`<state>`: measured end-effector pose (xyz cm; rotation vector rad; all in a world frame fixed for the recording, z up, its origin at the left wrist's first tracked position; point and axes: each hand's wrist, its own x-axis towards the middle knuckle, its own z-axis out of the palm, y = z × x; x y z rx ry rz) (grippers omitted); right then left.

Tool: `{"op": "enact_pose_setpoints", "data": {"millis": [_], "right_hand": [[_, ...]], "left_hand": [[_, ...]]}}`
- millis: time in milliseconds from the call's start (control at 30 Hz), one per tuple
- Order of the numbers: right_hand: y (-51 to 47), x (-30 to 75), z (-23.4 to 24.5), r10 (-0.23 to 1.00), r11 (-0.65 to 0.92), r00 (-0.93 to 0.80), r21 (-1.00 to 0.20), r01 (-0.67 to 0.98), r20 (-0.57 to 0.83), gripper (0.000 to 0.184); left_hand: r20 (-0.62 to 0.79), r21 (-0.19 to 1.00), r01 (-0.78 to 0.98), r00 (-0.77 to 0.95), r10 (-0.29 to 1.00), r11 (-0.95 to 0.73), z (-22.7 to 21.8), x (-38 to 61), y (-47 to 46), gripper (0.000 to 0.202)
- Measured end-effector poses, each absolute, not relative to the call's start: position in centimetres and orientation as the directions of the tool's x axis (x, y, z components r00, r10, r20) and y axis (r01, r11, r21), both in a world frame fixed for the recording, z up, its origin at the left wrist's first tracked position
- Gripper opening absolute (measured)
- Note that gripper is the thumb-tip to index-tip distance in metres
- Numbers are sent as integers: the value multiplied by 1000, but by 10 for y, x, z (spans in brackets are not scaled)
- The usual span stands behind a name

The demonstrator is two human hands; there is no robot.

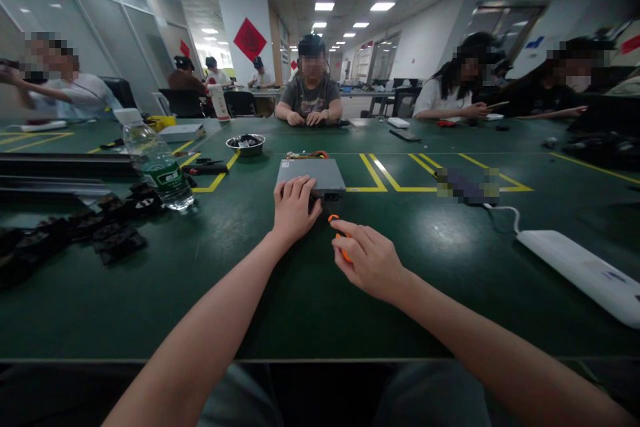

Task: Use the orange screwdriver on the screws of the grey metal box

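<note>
A grey metal computer power supply [323, 175] lies flat on the green table, its socket side facing me and coloured cables bunched behind it. My left hand [294, 212] grips its near left corner, fingers over the top and thumb at the front side. Just right of that, my right hand [373, 259] is closed around an orange-handled screwdriver [344, 252]. The thin shaft points at the front side of the power supply, below the socket. Whether the tip touches a screw is too small to tell.
To the left stand a water bottle [163, 170] and black parts [117, 237]. A metal bowl [245, 144] holds small items. On the right, a phone [467, 185] is cabled to a white power bank [580, 273]. Another person [311, 90] sits across the table [440, 320].
</note>
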<state>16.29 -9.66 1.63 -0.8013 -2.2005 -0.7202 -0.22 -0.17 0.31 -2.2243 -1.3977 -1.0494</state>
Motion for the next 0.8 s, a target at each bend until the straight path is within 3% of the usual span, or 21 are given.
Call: {"op": "enact_pose_setpoints", "data": {"millis": [133, 333, 533, 600, 800], "right_hand": [[-97, 165, 24, 402, 620, -504, 178, 764, 764, 15], [-98, 171, 31, 473, 436, -396, 181, 881, 787, 26], [-98, 172, 25, 401, 521, -510, 269, 810, 761, 13], [-97, 172, 23, 392, 521, -508, 270, 810, 767, 19], [-92, 169, 21, 335, 589, -515, 251, 768, 789, 9]], "left_hand": [[723, 122, 869, 253, 643, -479, 3, -2, -2, 38], [716, 130, 867, 254, 650, -482, 3, -2, -1, 39], [724, 121, 870, 253, 642, -479, 3, -2, -2, 37], [725, 120, 870, 253, 640, -479, 3, -2, -2, 38], [724, 118, 874, 250, 643, -472, 4, -1, -2, 37]]}}
